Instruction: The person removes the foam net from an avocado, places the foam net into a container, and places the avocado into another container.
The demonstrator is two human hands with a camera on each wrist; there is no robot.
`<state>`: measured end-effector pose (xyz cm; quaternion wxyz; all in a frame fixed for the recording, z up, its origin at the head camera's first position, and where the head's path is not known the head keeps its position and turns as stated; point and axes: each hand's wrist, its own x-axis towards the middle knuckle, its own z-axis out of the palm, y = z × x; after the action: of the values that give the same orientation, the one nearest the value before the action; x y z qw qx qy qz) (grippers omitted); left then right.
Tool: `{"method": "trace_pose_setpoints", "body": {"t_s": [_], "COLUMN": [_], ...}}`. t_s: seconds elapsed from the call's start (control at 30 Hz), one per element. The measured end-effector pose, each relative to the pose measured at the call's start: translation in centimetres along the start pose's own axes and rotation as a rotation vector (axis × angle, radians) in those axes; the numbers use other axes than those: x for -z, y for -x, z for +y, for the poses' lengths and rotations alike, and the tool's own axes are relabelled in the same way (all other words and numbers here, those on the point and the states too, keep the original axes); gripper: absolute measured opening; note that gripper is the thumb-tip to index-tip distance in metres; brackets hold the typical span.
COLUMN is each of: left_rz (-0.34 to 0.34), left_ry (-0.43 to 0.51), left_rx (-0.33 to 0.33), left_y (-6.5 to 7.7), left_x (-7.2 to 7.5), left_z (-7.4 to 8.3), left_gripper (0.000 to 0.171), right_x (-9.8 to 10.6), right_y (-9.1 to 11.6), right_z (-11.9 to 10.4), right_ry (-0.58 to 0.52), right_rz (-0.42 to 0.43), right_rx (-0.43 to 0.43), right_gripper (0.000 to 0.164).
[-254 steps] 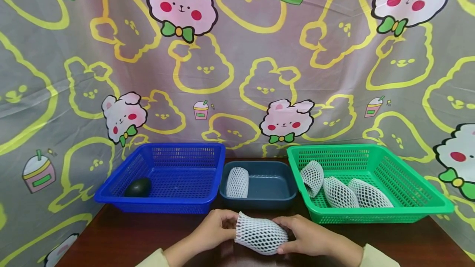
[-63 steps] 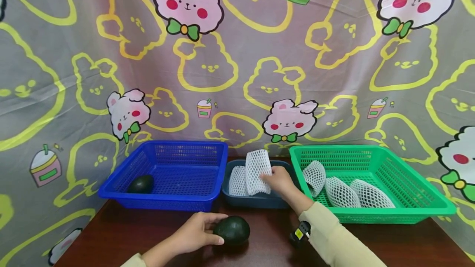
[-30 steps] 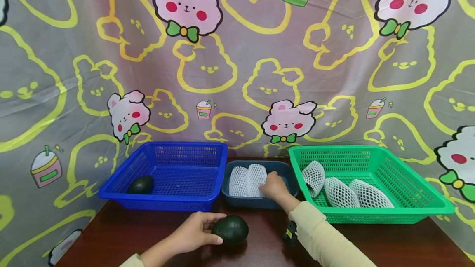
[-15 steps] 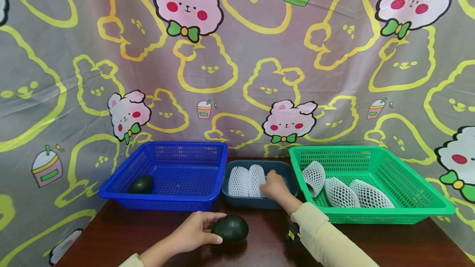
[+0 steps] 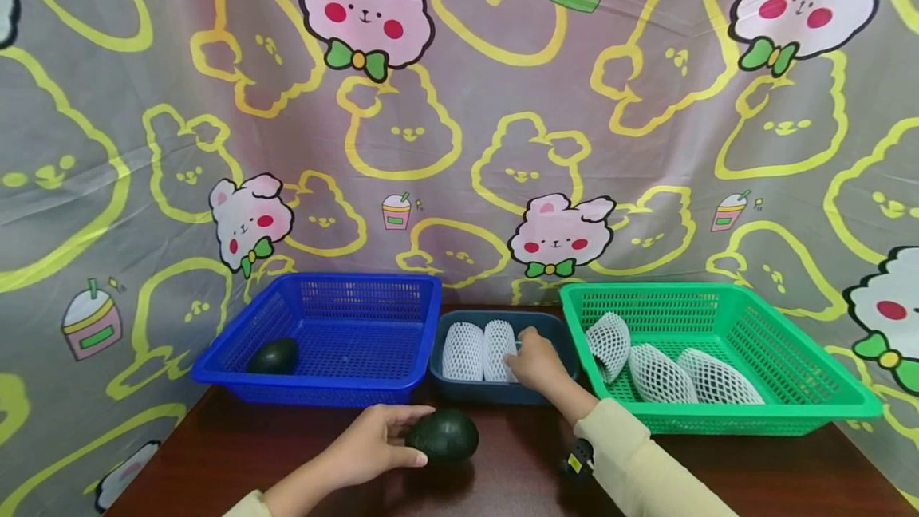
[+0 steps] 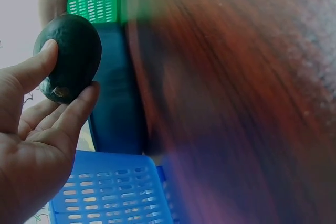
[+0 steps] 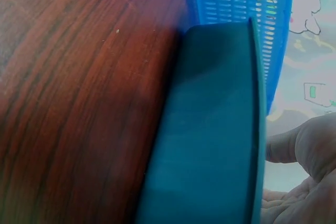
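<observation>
In the head view my left hand (image 5: 373, 445) holds a dark green avocado (image 5: 447, 436) by one end, thumb in front and fingers behind. The left wrist view shows the stem scar of this avocado (image 6: 68, 59) between thumb and fingers. My right hand (image 5: 534, 359) reaches into the dark teal bin (image 5: 502, 393) and pinches the right side of a white foam net sleeve (image 5: 498, 351). A second foam net sleeve lies to its left. In the right wrist view the bin's wall hides the fingertips of the right hand (image 7: 310, 166).
A blue basket (image 5: 309, 393) at the left holds another avocado (image 5: 274, 356). The green basket (image 5: 725, 421) at the right holds several sleeve-wrapped pieces (image 5: 662, 373). A patterned curtain (image 5: 459, 62) hangs behind. The brown tabletop (image 5: 517, 477) lies in front.
The avocado was uncovered from its foam net sleeve, and the right hand brought that sleeve into the bin beside the other. Just now the left hand has shifted the avocado slightly away from me.
</observation>
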<state>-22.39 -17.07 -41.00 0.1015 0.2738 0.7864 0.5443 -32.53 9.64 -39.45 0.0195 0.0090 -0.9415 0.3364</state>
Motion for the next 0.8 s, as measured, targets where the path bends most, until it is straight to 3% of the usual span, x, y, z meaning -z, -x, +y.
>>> {"method": "trace_pose_setpoints", "body": {"t_s": [0.17,0.4,0.6,0.8], "left_rz": [0.011,0.018,0.047,0.126], "left_ry": [-0.040,-0.025,0.002,-0.060], "left_rx": [0.009,-0.005,-0.030,-0.014], "left_y": [0.0,0.1,0.3,0.3], "left_x": [0.5,1.4,2.3,4.0], "left_z": [0.3,1.2,2.2,3.3], "left_gripper": [0.056,0.057,0.058,0.059], "right_x": [0.3,0.4,-0.1,-1.4], "right_y": [0.3,1.2,1.8,2.5], "right_z": [-0.5,-1.9,-3.0,-4.0], "right_ry": [-0.037,-0.120,-0.221,-0.313], "right_rz": [0.027,0.090,0.060,-0.019], "right_rx": [0.036,0.166,0.235,0.306], "right_gripper": [0.047,0.041,0.036,0.032]}}
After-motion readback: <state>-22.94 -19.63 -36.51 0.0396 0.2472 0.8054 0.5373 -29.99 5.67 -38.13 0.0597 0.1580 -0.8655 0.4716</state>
